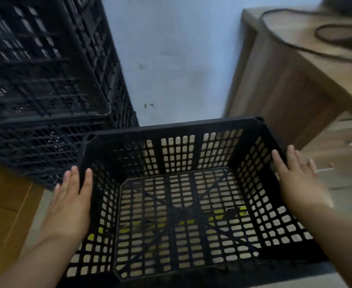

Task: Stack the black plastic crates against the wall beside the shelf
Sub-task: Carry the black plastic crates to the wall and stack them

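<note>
The left hand (pixel 71 201) and right hand (pixel 299 180), fingers straight, are pressing opposite walls of the black latticed plastic crate (pixel 177 129), likely to hoist it onto the neighbouring stack of black plastic crates (pixel 46 84).

One open crate (pixel 177 204) in front, at least two more in the stack (pixel 46 100); two hands, left hand (pixel 71 202) and right hand (pixel 298 179); one desk (pixel 285 96); one cable (pixel 285 41).

Left grip (pixel 71 202), right grip (pixel 298 179), forearms (pixel 25 260) bare

Home or office corner: wooden desk (pixel 295 84) with cables (pixel 295 44), painted wall (pixel 171 48), stacked crates (pixel 46 80).
</note>
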`<state>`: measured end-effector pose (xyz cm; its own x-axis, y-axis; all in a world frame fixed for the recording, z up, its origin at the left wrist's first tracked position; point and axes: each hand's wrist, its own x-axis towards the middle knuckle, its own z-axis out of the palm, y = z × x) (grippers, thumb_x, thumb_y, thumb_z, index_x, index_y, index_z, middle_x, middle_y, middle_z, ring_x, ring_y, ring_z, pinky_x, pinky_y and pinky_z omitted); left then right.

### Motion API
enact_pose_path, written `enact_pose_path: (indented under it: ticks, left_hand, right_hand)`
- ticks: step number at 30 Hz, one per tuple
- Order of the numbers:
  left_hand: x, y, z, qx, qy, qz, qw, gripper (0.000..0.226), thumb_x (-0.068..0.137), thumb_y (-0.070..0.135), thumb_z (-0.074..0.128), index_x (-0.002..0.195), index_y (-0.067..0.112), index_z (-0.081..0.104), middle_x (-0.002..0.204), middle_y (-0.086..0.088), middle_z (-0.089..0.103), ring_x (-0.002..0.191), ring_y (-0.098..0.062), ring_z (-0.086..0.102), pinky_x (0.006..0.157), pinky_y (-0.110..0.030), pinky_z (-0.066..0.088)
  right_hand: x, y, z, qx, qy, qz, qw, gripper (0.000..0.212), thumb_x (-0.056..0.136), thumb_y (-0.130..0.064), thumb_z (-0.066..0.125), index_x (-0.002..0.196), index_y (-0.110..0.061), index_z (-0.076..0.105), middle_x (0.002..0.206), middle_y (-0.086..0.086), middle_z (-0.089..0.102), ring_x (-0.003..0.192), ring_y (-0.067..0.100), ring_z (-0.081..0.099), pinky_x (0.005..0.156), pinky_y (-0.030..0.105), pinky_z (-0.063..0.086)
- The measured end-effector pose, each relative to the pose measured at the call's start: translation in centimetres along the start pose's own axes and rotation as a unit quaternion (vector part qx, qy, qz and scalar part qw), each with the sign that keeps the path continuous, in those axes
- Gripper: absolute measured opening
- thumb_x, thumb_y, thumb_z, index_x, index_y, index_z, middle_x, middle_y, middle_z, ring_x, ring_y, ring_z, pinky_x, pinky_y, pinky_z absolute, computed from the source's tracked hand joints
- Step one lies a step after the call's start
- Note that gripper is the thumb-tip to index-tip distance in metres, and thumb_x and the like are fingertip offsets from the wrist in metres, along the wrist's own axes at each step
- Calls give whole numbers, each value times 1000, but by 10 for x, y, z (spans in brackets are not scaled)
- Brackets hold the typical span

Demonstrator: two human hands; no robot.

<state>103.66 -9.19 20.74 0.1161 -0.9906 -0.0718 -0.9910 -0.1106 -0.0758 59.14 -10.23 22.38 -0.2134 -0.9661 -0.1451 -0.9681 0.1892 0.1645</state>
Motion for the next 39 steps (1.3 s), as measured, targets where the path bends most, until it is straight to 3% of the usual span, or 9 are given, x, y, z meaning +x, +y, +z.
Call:
enact_pose_path:
  ticks: [5,10,14,17,24,27,32,39]
  left_hand:
    - [-48,-31,-57,44,40,-13,998,100,82,-2,53,134,18,-30,155,-13,-16,143,-25,-13,116,-38,1]
    - [-106,-53,-126,70,59,-33,995,91,79,-3,54,150,16,-1,157,-16,-4,144,-29,-2,115,-42,11]
    - [-150,-52,-213,73,43,-51,995,86,87,1,41,145,17,-20,154,-14,-20,144,-27,-13,116,-36,4]
    - [-177,-51,-285,88,80,-49,992,85,87,0,40,146,17,-19,154,-15,-20,144,-27,-13,116,-35,5]
    - [-217,-86,-450,99,235,-63,965,81,91,5,43,147,15,-14,155,-17,-16,144,-29,-9,116,-37,5]
    - [-220,-112,-502,98,285,-75,951,82,91,6,47,149,16,-10,156,-15,-15,144,-28,-8,116,-40,8]
    - [-210,-156,-564,129,319,-99,934,93,86,5,54,147,15,-14,155,-14,-17,144,-26,-12,115,-37,0]
    - [-136,-242,-627,149,344,-105,921,102,83,9,60,142,21,-23,152,-11,-24,143,-24,-15,115,-39,0]
  right_hand:
    - [-50,2,-45,37,51,-29,998,75,95,-2,34,147,-23,-16,155,13,-18,144,24,-13,114,38,-9]
    - [-97,18,-111,33,78,-66,994,82,92,0,39,145,-22,-19,154,14,-20,144,25,-14,112,37,-11]
    - [-138,40,-182,26,100,-75,992,87,92,-5,45,142,-23,-24,154,14,-20,144,24,-14,112,37,-11]
    - [-164,54,-249,24,125,-78,989,86,92,-8,43,139,-23,-28,155,11,-17,144,25,-12,115,38,-7]
    - [-188,75,-413,-18,290,-79,953,64,95,-16,35,150,-15,3,157,15,6,144,26,12,116,43,10]
    - [-201,64,-477,-24,330,-77,941,62,93,-13,29,150,-12,3,157,16,5,144,28,11,116,44,9]
    - [-208,23,-544,-4,374,-78,924,67,89,-4,34,149,-8,5,156,17,2,144,29,9,117,45,7]
    - [-169,-65,-614,4,407,-70,911,69,89,-6,37,149,-9,3,156,17,3,144,28,8,116,45,5]
